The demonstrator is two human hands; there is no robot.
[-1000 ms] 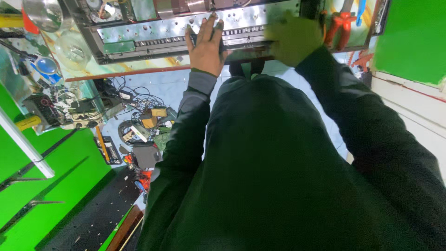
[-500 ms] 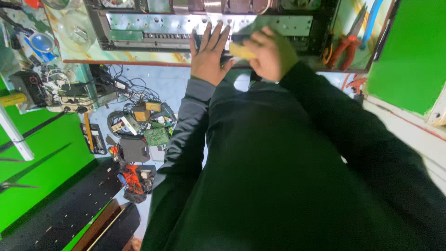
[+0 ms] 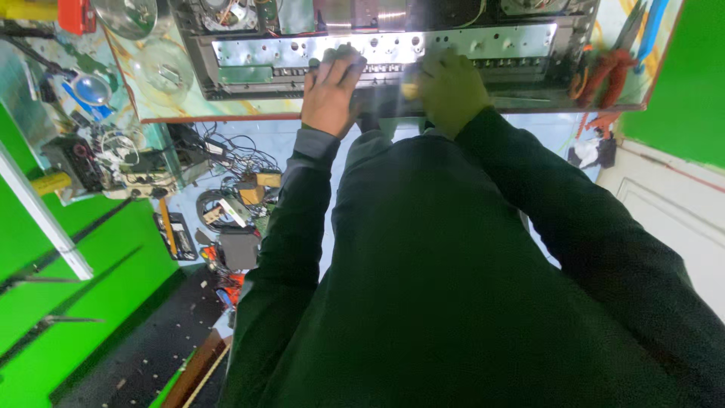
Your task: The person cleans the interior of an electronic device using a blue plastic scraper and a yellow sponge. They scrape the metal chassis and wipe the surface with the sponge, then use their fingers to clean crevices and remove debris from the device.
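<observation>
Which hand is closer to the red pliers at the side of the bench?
The right hand. It rests on the metal chassis, with the red pliers out past it on the bench edge. The left hand lies flat further along the chassis, on the far side from them.

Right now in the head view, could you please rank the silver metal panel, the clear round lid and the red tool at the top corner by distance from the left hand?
1. The silver metal panel lies under the left hand, which touches it.
2. The clear round lid sits on the bench, further to the hand's left.
3. The red tool is farthest, at the top left corner.
</observation>
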